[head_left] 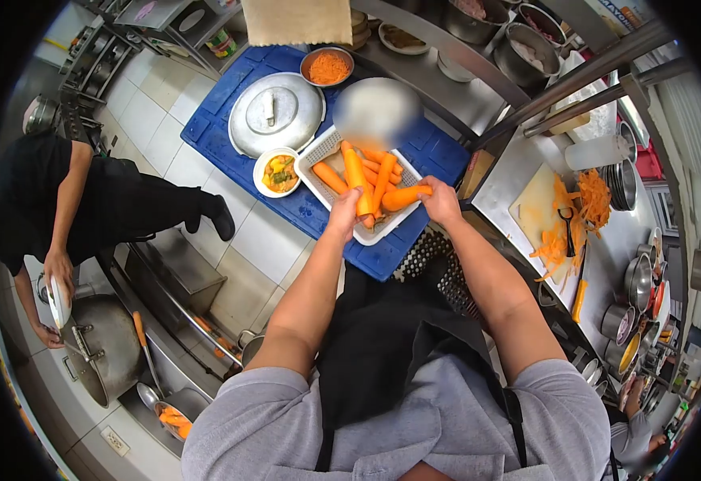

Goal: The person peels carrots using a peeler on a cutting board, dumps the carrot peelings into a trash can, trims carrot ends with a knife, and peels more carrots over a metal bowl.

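Note:
A white plastic basket [318,151] with several peeled carrots [383,172] in it rests on a blue surface [220,108] in front of me. At its near left side, my left hand [346,215] is closed round the lower end of a long thick carrot [354,172]. My right hand [442,200] pinches the tip of another carrot [403,197] over the basket's right rim. Left of the basket stand a white bowl [259,178] of yellow and green food and a large metal pot lid [242,120]. A metal bowl of shredded carrot [328,68] sits at the far edge.
On the right counter, a peeler [567,228] lies among carrot peelings [593,200] on a cutting board [531,204], near an orange-handled knife [580,298]. At left, another person [38,192] holds a white dish over a large pot [110,345]. Metal rails [591,72] run at upper right.

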Available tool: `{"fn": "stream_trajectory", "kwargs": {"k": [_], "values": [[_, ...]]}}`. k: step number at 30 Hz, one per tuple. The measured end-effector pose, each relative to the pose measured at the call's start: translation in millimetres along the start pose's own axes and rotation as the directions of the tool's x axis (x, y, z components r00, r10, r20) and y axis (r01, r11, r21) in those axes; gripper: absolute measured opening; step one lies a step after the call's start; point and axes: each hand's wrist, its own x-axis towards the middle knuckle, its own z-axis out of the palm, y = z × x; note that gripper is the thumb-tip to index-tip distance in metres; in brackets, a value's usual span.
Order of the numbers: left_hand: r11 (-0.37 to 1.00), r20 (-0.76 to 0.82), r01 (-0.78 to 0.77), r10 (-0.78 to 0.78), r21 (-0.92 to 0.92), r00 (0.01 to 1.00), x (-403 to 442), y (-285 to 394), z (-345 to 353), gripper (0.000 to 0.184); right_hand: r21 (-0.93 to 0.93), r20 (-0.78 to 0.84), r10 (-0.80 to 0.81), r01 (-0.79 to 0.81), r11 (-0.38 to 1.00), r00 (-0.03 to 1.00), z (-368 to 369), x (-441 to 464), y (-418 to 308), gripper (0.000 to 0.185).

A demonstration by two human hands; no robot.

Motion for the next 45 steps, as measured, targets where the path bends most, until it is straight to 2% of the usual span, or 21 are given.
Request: {"fn": "stream_trajectory", "kwargs": {"k": [3, 4, 6, 8, 11, 12, 15, 20, 21, 22, 23, 25, 27, 29, 31, 33, 36, 39, 41, 42, 45], "values": [[0.988, 0.052, -0.135, 0.139, -0.072, 0.989, -6, 25, -3, 0.052, 0.016, -0.036, -0.056, 0.056, 0.998, 0.998, 1, -7, 5, 0.03], [0.977, 0.065, -0.191, 0.198, -0.098, 0.978, -6, 39, -6, 0.052, 0.079, 0.027, -0.008, 0.006, 0.997, 1.0, 5, -5, 11, 0.031], [0.949, 0.148, -0.272, 0.296, -0.16, 0.944, -9, 78, -11, 0.053, 0.044, -0.036, -0.129, 0.131, 0.99, 0.991, 31, 1, 47, 0.032], [0.9, 0.187, -0.376, 0.417, -0.219, 0.889, -33, 133, -6, 0.053, 0.028, -0.003, -0.072, 0.072, 0.997, 0.997, 44, 0, 60, 0.039], [0.815, 0.057, -0.562, 0.573, -0.139, 0.817, -19, 224, -22, 0.048, -0.025, 0.176, -0.126, 0.133, 0.991, 0.976, 44, 1, 70, 0.056], [0.798, 0.043, -0.594, 0.6, -0.099, 0.799, -19, 260, -27, 0.045, -0.118, 0.231, -0.045, 0.073, 0.99, 0.972, 25, -10, 47, 0.059], [0.737, -0.076, -0.674, 0.675, 0.05, 0.734, -57, 352, -24, 0.042, -0.116, 0.261, -0.178, 0.214, 0.97, 0.949, 31, 0, 83, 0.06], [0.721, -0.234, -0.667, 0.693, 0.19, 0.682, -76, 436, -55, 0.052, 0.044, 0.334, -0.18, 0.176, 0.983, 0.925, 43, -26, 122, 0.052], [0.724, -0.256, -0.653, 0.69, 0.225, 0.677, -76, 449, -63, 0.053, 0.16, 0.509, 0.001, -0.096, 0.982, 0.861, 41, -34, 120, 0.052], [0.728, -0.276, -0.635, 0.686, 0.259, 0.674, -73, 462, -70, 0.054, 0.153, 0.513, -0.053, -0.03, 0.988, 0.857, 47, -44, 129, 0.05], [0.735, -0.285, -0.624, 0.678, 0.265, 0.677, -67, 474, -77, 0.054, 0.211, 0.56, 0.015, -0.16, 0.964, 0.828, 45, -58, 123, 0.05], [0.748, -0.298, -0.601, 0.664, 0.282, 0.686, -49, 503, -90, 0.054, 0.268, 0.504, -0.022, -0.132, 0.954, 0.863, 87, -64, 175, 0.048], [0.744, -0.295, -0.597, 0.667, 0.299, 0.684, -15, 530, -102, 0.055, 0.162, 0.508, 0.095, -0.203, 0.966, 0.856, 88, -80, 164, 0.047], [0.756, -0.308, -0.595, 0.654, 0.272, 0.691, 18, 561, -103, 0.057, 0.142, 0.409, 0.199, -0.278, 0.95, 0.89, 95, -93, 161, 0.044], [0.772, -0.29, -0.586, 0.635, 0.245, 0.716, 39, 588, -98, 0.057, 0.172, 0.2, 0.327, -0.362, 0.916, 0.923, 122, -108, 174, 0.044], [0.782, -0.232, -0.599, 0.623, 0.173, 0.747, 64, 614, -97, 0.055, 0.207, 0.256, 0.512, -0.564, 0.799, 0.82, 89, -127, 96, 0.045], [0.766, -0.155, -0.64, 0.642, 0.069, 0.751, 89, 639, -85, 0.055, -0.011, 0.15, 0.394, -0.397, 0.918, 0.907, 124, -140, 134, 0.043], [0.757, -0.095, -0.654, 0.651, 0.003, 0.753, 109, 645, -72, 0.049, 0.142, 0.17, 0.536, -0.559, 0.817, 0.827, 110, -152, 117, 0.046], [0.719, -0.042, -0.677, 0.68, -0.158, 0.732, 108, 635, -56, 0.046, 0.129, 0.082, 0.495, -0.502, 0.855, 0.865, 82, -164, 78, 0.045], [0.721, 0.031, -0.675, 0.687, -0.159, 0.726, 121, 633, -57, 0.047, 0.098, -0.004, 0.45, -0.448, 0.889, 0.893, 84, -171, 87, 0.042], [0.751, 0.049, -0.652, 0.659, -0.103, 0.751, 135, 626, -51, 0.054, 0.089, -0.007, 0.531, -0.528, 0.844, 0.847, 84, -186, 99, 0.043]]}}
